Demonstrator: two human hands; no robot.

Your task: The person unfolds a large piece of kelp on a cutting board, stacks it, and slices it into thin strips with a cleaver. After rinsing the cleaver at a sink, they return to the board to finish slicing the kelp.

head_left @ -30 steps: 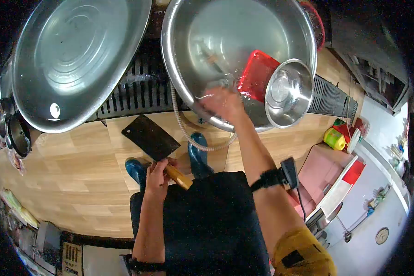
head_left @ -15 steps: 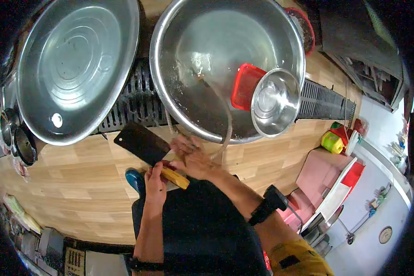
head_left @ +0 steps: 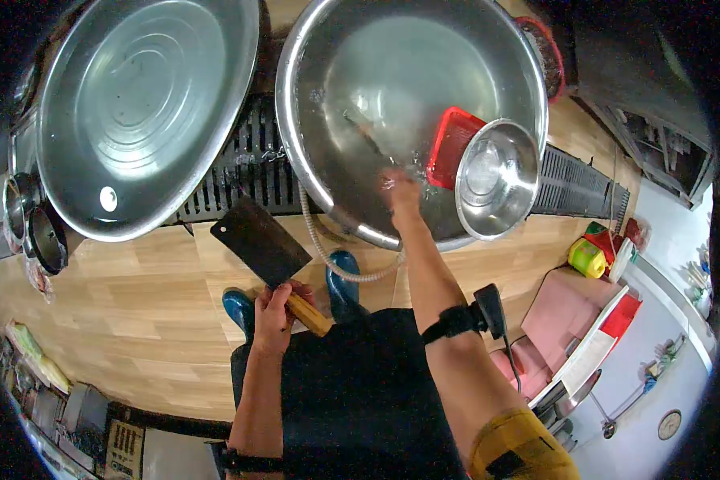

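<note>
The right hand (head_left: 403, 198) has swung from the cleaver (head_left: 260, 242) into the steel basin (head_left: 328, 172) ahead — fingers blurred, grip unclear — leaving the left hand (head_left: 272, 322) alone clasping the wooden handle (head_left: 310, 317).

At the big tub (head_left: 416, 64), the top rim runs out of view, and we cannot make out the fingers of the right hand (head_left: 400, 194), blurred in the water. Left of that hand, a dark slim object (head_left: 365, 134) is too unclear for us to name. The bowl (head_left: 498, 180) hides part of the red basket (head_left: 451, 144) inside the tub. Below the tub, we lose part of the cleaver (head_left: 262, 242)'s handle behind the left hand (head_left: 278, 310). Left of the tub, the wide basin (head_left: 140, 96) is cut off at the top.
</note>
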